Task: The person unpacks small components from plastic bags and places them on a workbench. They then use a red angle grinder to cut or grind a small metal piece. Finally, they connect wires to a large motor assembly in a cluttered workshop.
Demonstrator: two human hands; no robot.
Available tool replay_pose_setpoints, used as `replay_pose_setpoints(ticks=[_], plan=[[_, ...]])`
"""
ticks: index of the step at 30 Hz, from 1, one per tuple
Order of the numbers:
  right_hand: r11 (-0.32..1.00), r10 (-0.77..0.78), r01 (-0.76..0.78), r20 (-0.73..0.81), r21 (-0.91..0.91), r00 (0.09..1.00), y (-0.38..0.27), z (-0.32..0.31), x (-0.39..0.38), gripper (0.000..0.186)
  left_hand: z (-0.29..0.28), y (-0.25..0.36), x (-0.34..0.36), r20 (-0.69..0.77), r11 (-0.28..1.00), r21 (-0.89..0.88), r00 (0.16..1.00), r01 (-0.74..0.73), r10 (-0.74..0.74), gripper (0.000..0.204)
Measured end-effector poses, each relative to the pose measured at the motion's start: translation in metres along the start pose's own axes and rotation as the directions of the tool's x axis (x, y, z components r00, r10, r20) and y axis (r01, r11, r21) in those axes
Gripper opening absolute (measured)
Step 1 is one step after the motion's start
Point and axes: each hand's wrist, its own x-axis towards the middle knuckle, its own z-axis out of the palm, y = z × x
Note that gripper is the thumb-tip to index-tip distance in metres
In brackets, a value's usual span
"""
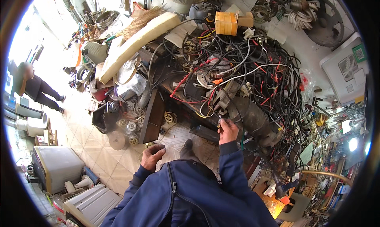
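My right hand [228, 131] is closed in a pinch, with a small, slim dark thing at its fingertips that is too small to name. Just beyond it lies a dusty grey cylindrical machine [251, 114], like an electric motor, with wires at its near-left end. My left hand [152, 157] is held low over the floor, fingers curled and fingertips pressed together; anything in them is too small to make out. A big tangle of black, red and white cables [261, 64] covers the bench around the machine.
A dark wooden panel [152, 118] stands before the bench, beside several round motor parts [132, 126]. A long cream foam piece [138, 45] and an orange-taped box [226, 23] lie farther back. A person [37, 86] stands at far left. White appliances [57, 167] are at left.
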Motion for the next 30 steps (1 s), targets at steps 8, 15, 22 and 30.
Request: replay_pose_setpoints(ticks=[8, 15, 22, 30], plan=[[0.998, 0.032, -0.034, -0.040, -0.052, 0.999, -0.001, 0.022, 0.026, 0.009, 0.061, 0.054, 0.048, 0.240, 0.952, 0.304, 0.970, -0.035, -0.041, 0.036], [0.992, -0.041, 0.029, -0.097, -0.120, 0.994, 0.002, 0.033, 0.035, 0.007, 0.129, 0.089, 0.121, 0.482, 0.725, 0.432, 0.817, -0.537, 0.318, 0.045], [1.000, 0.001, 0.003, -0.180, 0.023, 0.984, 0.001, 0.041, 0.038, 0.011, 0.174, 0.091, 0.184, 0.611, 0.479, 0.667, 0.787, -0.571, 0.086, 0.056], [1.000, -0.005, 0.004, -0.238, -0.005, 0.971, 0.009, 0.040, 0.038, 0.016, 0.164, 0.086, 0.205, 0.641, 0.517, 0.628, 0.763, -0.581, 0.079, 0.041]])
